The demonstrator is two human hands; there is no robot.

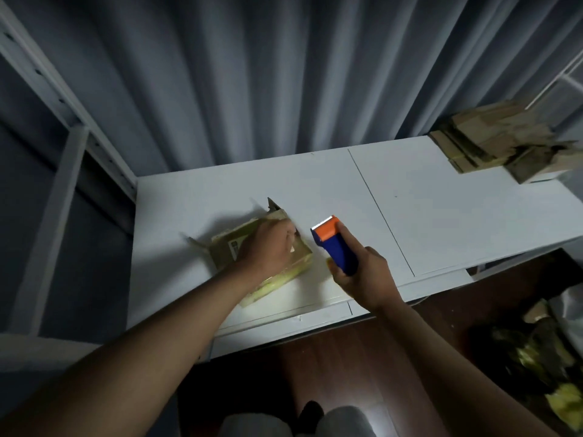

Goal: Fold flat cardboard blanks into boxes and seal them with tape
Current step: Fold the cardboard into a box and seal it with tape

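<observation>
A small brown cardboard box [227, 247] lies on the white table [441, 200], with shiny yellowish tape along its near side and flaps sticking up at its far and left ends. My left hand [268, 247] rests on top of the box, fingers bent over its far right edge. Just right of the box, my right hand [362, 275] grips a blue tape dispenser [336, 247] with an orange head and a toothed blade pointing away from me. The dispenser is held off the box, not touching it.
A stack of flat cardboard blanks [498, 143] sits at the table's far right corner. Grey curtains hang behind the table. A white metal rack [63, 152] stands at the left. Taped boxes in a bag [542, 351] lie on the dark floor at the right.
</observation>
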